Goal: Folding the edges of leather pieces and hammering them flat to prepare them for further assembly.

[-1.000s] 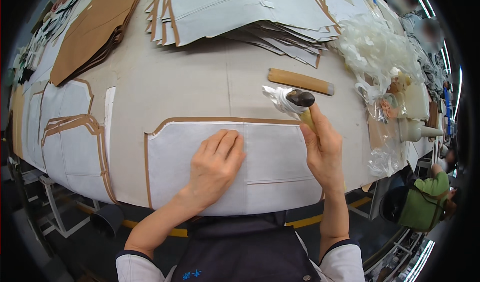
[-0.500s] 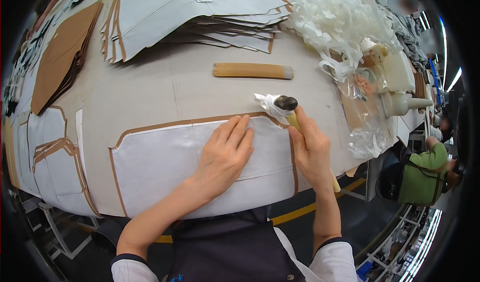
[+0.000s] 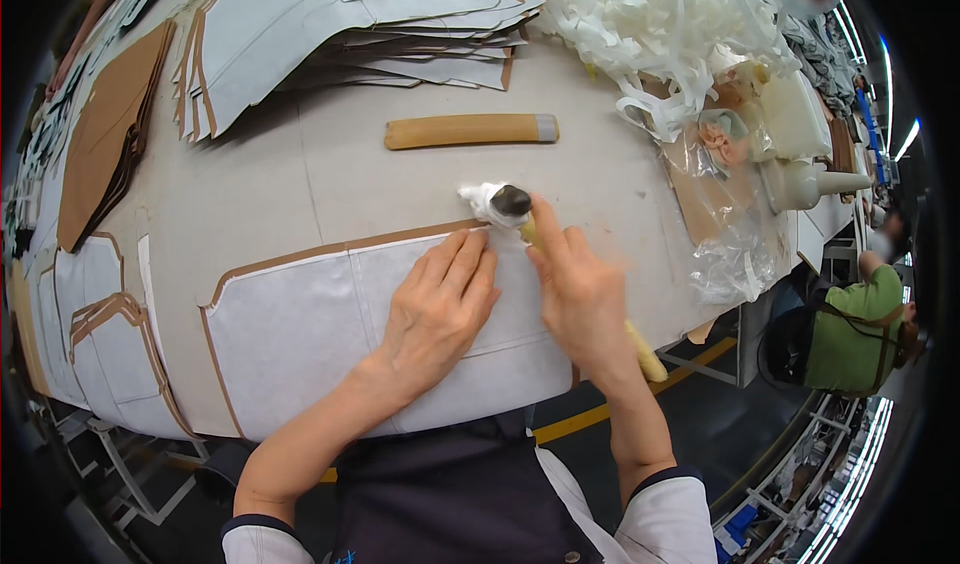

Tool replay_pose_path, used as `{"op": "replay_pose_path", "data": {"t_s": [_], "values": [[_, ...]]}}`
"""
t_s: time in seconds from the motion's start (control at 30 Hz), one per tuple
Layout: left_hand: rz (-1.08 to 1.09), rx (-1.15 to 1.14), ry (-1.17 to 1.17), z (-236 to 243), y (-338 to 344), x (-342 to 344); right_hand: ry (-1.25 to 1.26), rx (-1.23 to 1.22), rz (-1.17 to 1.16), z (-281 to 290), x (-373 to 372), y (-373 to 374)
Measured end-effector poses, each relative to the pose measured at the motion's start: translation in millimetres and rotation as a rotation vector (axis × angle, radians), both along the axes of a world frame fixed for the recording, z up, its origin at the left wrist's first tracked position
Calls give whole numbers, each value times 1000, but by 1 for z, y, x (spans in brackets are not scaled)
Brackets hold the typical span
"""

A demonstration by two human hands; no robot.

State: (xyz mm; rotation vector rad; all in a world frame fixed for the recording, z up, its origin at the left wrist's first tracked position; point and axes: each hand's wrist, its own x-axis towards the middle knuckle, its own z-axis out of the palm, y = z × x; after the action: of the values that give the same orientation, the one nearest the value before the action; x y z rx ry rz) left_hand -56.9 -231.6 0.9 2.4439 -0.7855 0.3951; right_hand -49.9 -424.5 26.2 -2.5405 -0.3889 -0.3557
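Observation:
My right hand [image 3: 585, 284] grips a hammer [image 3: 510, 202] by its yellow handle; white wrapping covers part of its dark head, which is over the panel's upper edge just beyond my left fingertips. My left hand [image 3: 440, 304] lies open on a white panel [image 3: 270, 349] with a brown border and faint seam lines, its fingertips at that border. A wooden bar [image 3: 465, 131] with a grey end lies farther back on the table [image 3: 340, 184].
Stacked white pieces [image 3: 300, 19] and brown pieces [image 3: 110, 129] lie behind and left, with bordered panels [image 3: 110, 354] at left. A white plastic tangle [image 3: 660, 14], clear bags [image 3: 730, 264] and a spouted bottle [image 3: 800, 189] occupy the right side. A person in green [image 3: 845, 339] is at far right.
My right hand and the hammer have moved left along the panel's border, close to my left fingertips. My left hand has slid toward that upper edge. The view has shifted.

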Motion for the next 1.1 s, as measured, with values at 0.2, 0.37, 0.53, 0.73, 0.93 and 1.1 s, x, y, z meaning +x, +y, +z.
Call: {"op": "replay_pose_path", "data": {"t_s": [0.2, 0.37, 0.53, 0.73, 0.93, 1.1], "values": [[17, 30, 10, 2, 0, -2, 37, -15, -5, 11, -3, -2], [-3, 42, 24, 2, 0, -2, 82, -97, -18, 4, -17, -3], [-11, 40, 21, 6, 1, -3, -6, -128, -26, 7, -16, -6], [17, 45, 6, 0, 4, -5, 54, 3, -7, 11, -8, 4], [-5, 72, -42, 0, 16, -13, 140, -54, 22, 14, -8, 11], [113, -36, 88, 15, 59, -42, 47, -7, 146, 18, -4, 37]]}}
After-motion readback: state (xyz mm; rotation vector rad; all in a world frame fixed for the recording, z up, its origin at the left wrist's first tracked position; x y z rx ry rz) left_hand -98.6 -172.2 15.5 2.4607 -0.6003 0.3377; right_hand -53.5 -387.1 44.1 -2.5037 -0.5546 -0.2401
